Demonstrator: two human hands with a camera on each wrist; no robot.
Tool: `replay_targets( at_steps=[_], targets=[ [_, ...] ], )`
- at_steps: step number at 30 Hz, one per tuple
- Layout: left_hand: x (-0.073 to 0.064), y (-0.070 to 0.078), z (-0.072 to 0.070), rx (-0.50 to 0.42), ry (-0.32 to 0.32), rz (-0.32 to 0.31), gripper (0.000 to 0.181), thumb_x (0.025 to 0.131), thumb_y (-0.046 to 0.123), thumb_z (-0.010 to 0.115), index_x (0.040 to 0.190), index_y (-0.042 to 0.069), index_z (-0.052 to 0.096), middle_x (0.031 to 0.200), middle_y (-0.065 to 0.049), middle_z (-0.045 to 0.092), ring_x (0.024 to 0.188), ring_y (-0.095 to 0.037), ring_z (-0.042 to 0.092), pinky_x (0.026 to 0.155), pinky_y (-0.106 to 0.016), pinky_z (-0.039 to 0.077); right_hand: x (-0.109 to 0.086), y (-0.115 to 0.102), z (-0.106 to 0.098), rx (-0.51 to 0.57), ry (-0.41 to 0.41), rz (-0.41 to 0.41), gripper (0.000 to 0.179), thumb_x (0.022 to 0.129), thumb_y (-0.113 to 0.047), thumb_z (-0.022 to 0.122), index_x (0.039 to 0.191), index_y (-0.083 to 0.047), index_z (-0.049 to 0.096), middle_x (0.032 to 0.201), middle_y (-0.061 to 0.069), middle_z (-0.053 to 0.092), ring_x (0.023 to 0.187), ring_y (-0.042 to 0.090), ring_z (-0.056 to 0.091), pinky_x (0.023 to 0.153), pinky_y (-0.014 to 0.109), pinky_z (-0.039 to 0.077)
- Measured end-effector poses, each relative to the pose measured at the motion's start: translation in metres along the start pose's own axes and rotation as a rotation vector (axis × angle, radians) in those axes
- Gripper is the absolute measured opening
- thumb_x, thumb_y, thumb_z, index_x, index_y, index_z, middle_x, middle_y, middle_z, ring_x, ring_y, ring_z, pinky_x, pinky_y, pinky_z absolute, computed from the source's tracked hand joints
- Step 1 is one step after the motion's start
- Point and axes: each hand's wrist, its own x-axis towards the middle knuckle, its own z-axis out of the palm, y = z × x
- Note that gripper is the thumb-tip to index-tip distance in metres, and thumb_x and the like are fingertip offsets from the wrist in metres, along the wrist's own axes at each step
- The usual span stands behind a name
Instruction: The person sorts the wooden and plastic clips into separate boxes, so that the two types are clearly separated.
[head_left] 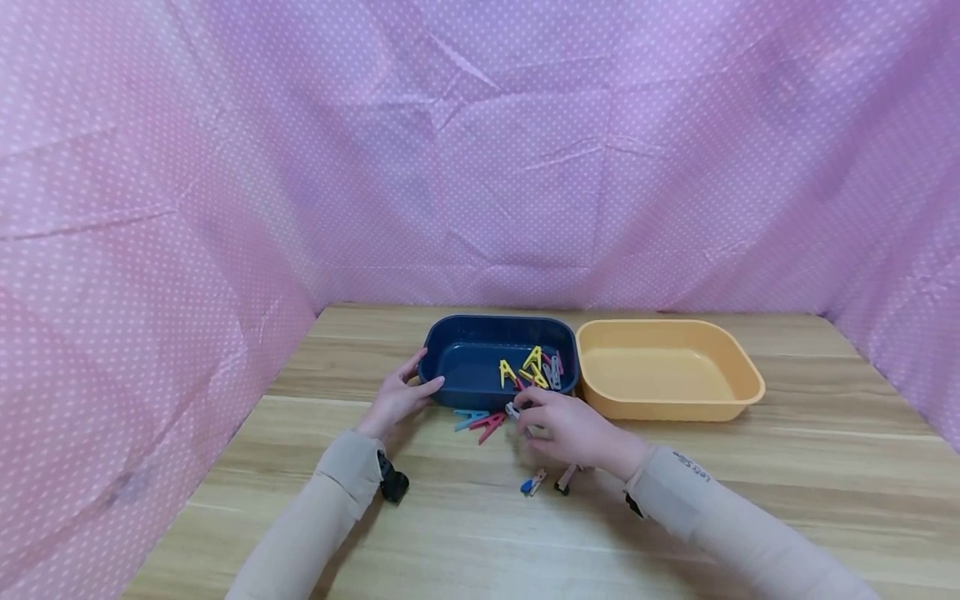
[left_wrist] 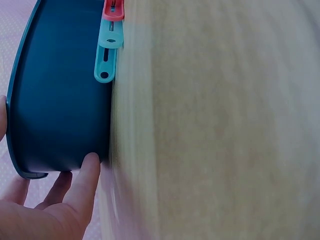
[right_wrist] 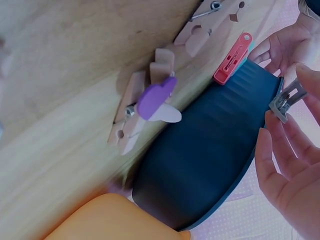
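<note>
My right hand (head_left: 562, 427) pinches a grey clothespin (right_wrist: 287, 101) between thumb and fingers, right at the front rim of the dark blue bin (head_left: 465, 402). Several yellow clothespins (head_left: 507, 373) lie in the bin's right half among grey ones (head_left: 552, 371) and red ones. At the bin's left end is my left hand (head_left: 396, 402), its thumb over the rim and its extended fingers against the outer wall. A light blue clothespin (left_wrist: 104, 65) and a red clothespin (head_left: 489, 425) lie on the table along the bin's front wall.
A yellow-orange bin (head_left: 667, 410) stands against the blue bin's right end. Nearer me on the wooden table (head_left: 450, 533) lie small wooden clothespins, one with a heart-shaped decoration (right_wrist: 156, 99). Pink dotted cloth (head_left: 517, 167) hangs behind the table and at its sides.
</note>
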Motion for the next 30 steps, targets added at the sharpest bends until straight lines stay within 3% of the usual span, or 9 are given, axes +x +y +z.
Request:
replay_targets(
  at_steps=[11, 18, 30],
  targets=[
    [-0.005, 0.006, 0.001, -0.024, -0.018, -0.001, 0.073, 0.090, 0.019, 0.066, 0.150, 0.027, 0.026, 0.155, -0.016, 0.019, 0.124, -0.025, 0.048, 0.105, -0.040, 0.041, 0.006, 0.004, -0.004, -0.007, 0.069, 0.014, 0.011, 0.081, -0.012, 0.075, 0.090, -0.013, 0.071, 0.119, 0.007, 0.057, 0.104, 0.020, 0.061, 0.088, 0.033, 0.054],
    [-0.002, 0.005, 0.002, -0.018, -0.007, -0.006, 0.073, 0.090, 0.020, 0.066, 0.150, 0.030, 0.026, 0.155, -0.016, 0.019, 0.125, -0.027, 0.048, 0.105, -0.039, 0.042, 0.010, 0.015, -0.005, -0.032, 0.135, 0.023, 0.011, 0.079, -0.011, 0.076, 0.088, -0.012, 0.070, 0.119, 0.008, 0.058, 0.099, 0.021, 0.063, 0.082, 0.034, 0.055],
    [0.001, 0.003, 0.000, -0.019, 0.013, -0.019, 0.072, 0.088, 0.021, 0.068, 0.149, 0.031, 0.030, 0.154, -0.014, 0.024, 0.121, -0.024, 0.051, 0.102, -0.037, 0.044, 0.018, 0.027, -0.014, -0.020, 0.169, 0.057, 0.009, 0.081, -0.014, 0.075, 0.089, -0.013, 0.071, 0.112, 0.007, 0.059, 0.095, 0.020, 0.062, 0.083, 0.037, 0.055]
  ],
)
